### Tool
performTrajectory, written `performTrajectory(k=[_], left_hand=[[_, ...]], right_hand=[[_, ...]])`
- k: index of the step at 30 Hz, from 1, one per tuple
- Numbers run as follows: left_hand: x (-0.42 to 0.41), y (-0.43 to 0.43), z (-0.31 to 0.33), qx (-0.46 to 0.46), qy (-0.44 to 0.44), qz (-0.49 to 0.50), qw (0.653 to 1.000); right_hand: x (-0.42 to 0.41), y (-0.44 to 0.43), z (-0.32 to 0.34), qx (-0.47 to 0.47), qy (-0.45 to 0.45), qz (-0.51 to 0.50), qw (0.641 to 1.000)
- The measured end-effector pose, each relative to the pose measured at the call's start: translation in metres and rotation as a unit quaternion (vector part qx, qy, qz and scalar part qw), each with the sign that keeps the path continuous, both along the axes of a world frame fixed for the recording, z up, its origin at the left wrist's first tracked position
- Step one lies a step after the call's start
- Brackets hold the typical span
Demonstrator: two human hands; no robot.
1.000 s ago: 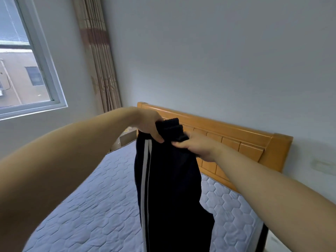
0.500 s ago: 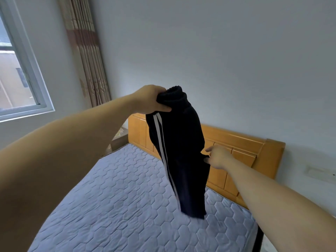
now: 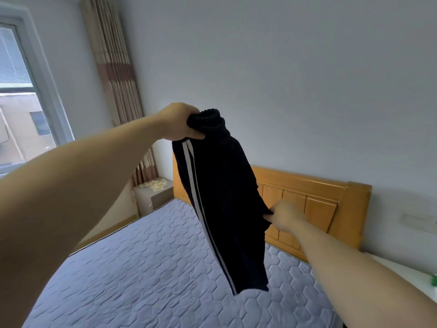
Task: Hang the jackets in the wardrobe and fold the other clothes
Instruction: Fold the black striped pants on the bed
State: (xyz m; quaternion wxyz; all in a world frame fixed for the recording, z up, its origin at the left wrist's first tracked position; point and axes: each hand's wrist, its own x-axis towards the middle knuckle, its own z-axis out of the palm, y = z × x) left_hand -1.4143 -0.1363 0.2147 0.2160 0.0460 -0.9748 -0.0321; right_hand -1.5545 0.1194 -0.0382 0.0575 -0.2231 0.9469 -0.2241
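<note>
We lifted the pants point(image 3: 222, 200) high | left hand point(image 3: 179, 123) squeezes waistband, right hand point(image 3: 282, 217) now pinches the side | folding comes next

Soft daylight comes in from the window point(image 3: 21, 91) on my left, and the room is evenly lit, neither dim nor harsh. The panes are the brightest patch, slightly washed out. The pale wall point(image 3: 295, 79) darkens toward the upper corners. My dark trousers point(image 3: 224, 197) read as a near-black mass with almost no fold detail. The wide lens bends the window frame and swells my left forearm point(image 3: 71, 197), which looks soft up close.
</note>
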Motion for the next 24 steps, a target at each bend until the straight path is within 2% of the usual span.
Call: performTrajectory(k=[7, 11, 16, 19, 22, 24], left_hand=[[0.037, -0.02, -0.008, -0.032, -0.037, 0.022, 0.999], [0.052, -0.022, -0.008, -0.045, -0.077, 0.034, 0.995], [0.064, -0.026, -0.01, -0.033, -0.181, 0.039, 0.982], [0.064, -0.027, -0.015, -0.008, -0.229, 0.042, 0.972], [0.057, -0.03, -0.02, 0.029, -0.258, 0.045, 0.965], [0.047, -0.032, -0.025, 0.015, -0.27, 0.053, 0.961]], right_hand=[[0.032, 0.012, 0.012, 0.025, -0.019, -0.014, 0.999], [0.051, -0.002, 0.018, 0.059, -0.063, 0.021, 0.996], [0.076, -0.011, 0.024, 0.155, -0.2, 0.122, 0.96], [0.079, -0.013, 0.023, 0.209, -0.226, 0.147, 0.94], [0.07, -0.013, 0.018, 0.213, -0.228, 0.135, 0.941], [0.057, -0.012, 0.014, 0.182, -0.236, 0.112, 0.948]])
